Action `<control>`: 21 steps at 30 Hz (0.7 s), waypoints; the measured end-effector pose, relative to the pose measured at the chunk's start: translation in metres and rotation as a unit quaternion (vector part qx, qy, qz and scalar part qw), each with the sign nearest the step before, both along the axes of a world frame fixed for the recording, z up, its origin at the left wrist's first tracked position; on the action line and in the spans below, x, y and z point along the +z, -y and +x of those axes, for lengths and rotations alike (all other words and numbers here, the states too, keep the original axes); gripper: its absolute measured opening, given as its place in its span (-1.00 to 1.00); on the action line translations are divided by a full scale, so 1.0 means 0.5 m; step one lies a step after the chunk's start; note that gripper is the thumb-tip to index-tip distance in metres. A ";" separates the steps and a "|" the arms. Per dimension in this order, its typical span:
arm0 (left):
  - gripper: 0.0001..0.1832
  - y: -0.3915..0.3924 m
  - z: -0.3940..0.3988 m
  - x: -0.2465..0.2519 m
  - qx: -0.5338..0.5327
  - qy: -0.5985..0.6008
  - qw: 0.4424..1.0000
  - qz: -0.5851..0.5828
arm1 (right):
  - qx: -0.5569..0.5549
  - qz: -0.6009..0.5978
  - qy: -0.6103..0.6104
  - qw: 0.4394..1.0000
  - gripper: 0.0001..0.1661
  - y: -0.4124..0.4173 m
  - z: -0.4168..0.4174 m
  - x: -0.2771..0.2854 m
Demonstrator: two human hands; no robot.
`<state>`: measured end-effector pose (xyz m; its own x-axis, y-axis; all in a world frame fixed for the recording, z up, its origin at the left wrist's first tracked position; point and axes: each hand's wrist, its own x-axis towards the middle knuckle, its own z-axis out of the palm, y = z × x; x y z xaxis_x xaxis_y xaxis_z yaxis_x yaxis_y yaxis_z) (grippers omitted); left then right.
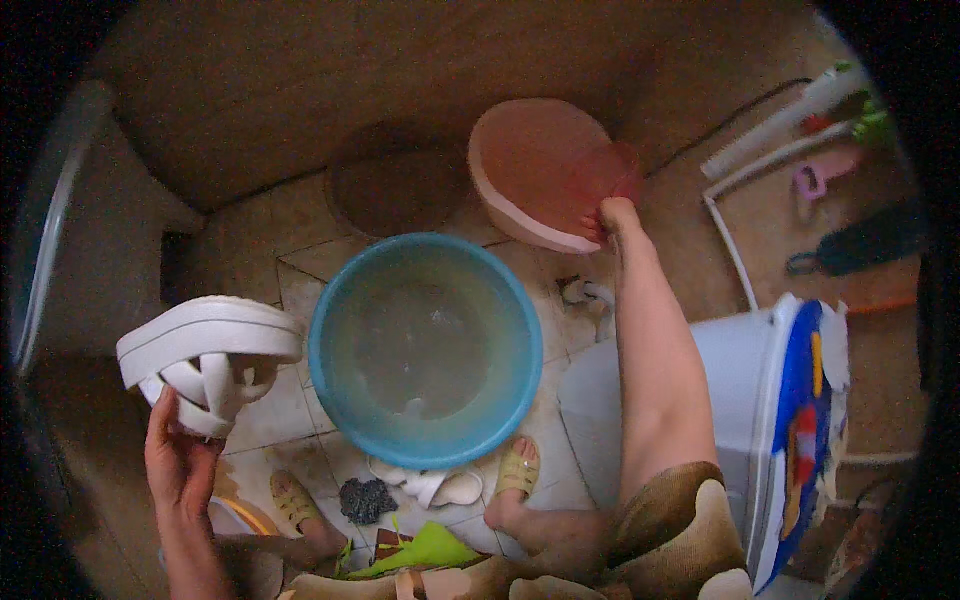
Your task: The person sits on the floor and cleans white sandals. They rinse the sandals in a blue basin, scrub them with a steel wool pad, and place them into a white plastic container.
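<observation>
On the left, my left hand (184, 457) holds a white strappy sandal (217, 337) with its thick sole facing up. My right hand (619, 217) reaches forward to a pink plastic basin (547, 172), fingers closed on its near right rim; the basin is tilted, and a blurred reddish patch shows beside the hand. Between the hands, a round blue basin (324, 300) of cloudy water stands on the tiled floor. Another white sandal (454, 487) lies partly beneath its near edge, next to a dark scouring pad (367, 501).
A dark round container (390, 180) stands behind the blue basin. At right are a white bin-like appliance (720, 360), a white pipe (731, 240) and hanging brushes. My feet in yellowish sandals (519, 469) flank the near floor, with bright green cloth (427, 547) between them.
</observation>
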<state>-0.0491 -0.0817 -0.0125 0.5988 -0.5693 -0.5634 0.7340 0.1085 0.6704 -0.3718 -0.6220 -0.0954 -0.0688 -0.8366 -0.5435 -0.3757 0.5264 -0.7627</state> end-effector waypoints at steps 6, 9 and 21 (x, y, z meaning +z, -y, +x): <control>-0.50 0.030 0.007 -0.019 0.118 -0.018 0.992 0.049 | -0.024 -0.040 -0.046 0.998 -0.68 0.229 -0.094 -0.245; -0.51 0.026 -0.006 -0.002 0.147 -0.006 0.983 0.105 | -0.026 -0.029 -0.051 0.998 -0.69 0.260 -0.071 -0.325; -0.54 0.098 -0.057 0.048 0.203 0.039 0.970 0.130 | -0.068 -0.023 0.166 0.984 -0.71 0.259 0.040 -0.376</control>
